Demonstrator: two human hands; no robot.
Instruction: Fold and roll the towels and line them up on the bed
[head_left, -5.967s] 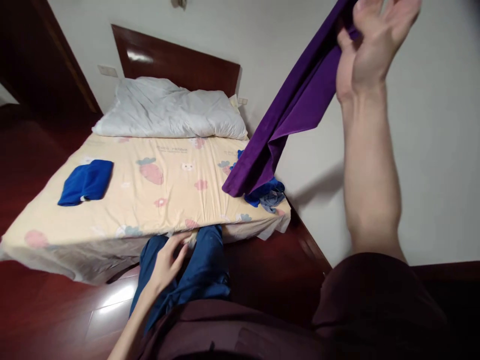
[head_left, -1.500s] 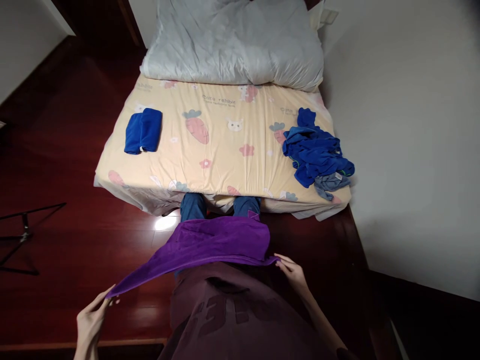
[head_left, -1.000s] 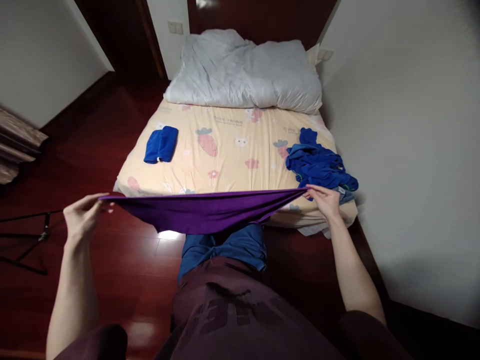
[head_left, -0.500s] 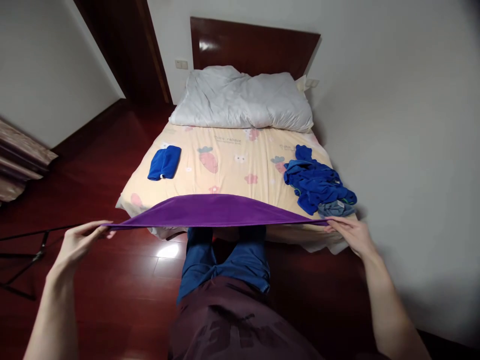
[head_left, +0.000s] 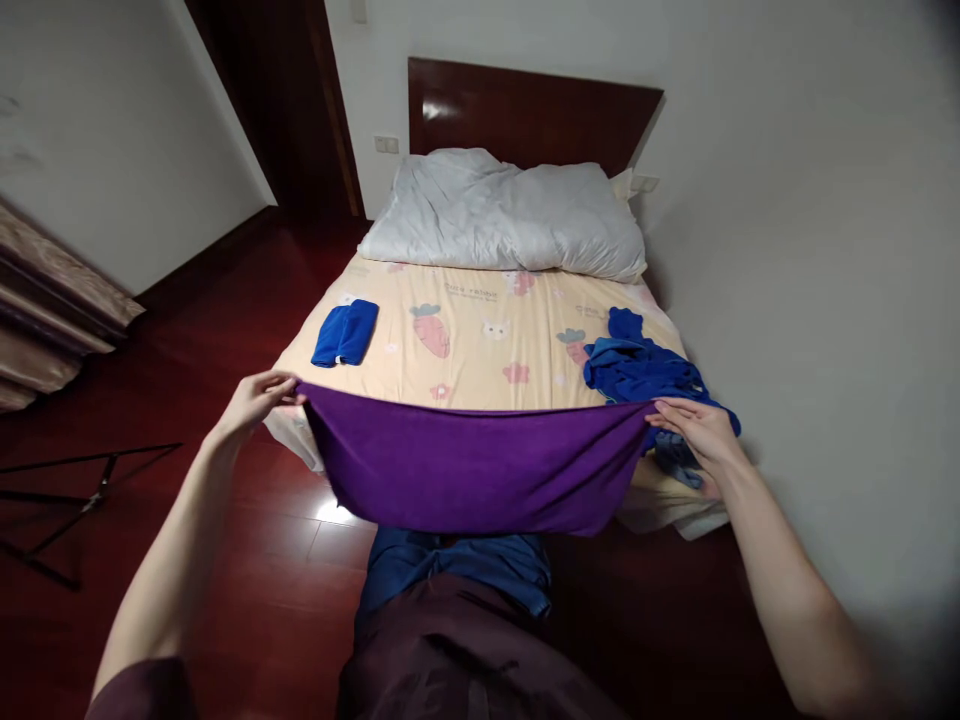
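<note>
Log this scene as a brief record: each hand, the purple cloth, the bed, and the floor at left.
Left hand: pinching the left end of the top edge of the soft purple cloth
Right hand: pinching the right end of that edge
Purple cloth: spread between both hands, hanging, top edge sagging slightly
Bed, left side: neatly folded blue cloth
Bed, right side: crumpled bright-blue fabric heap
Bed, head end: pale grey quilt, dark brown headboard
Floor, left: thin-legged black stand, partly out of frame

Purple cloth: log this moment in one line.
left hand: holds purple cloth end | right hand: holds opposite end | purple cloth: hangs between | folded blue cloth: on bed
</note>
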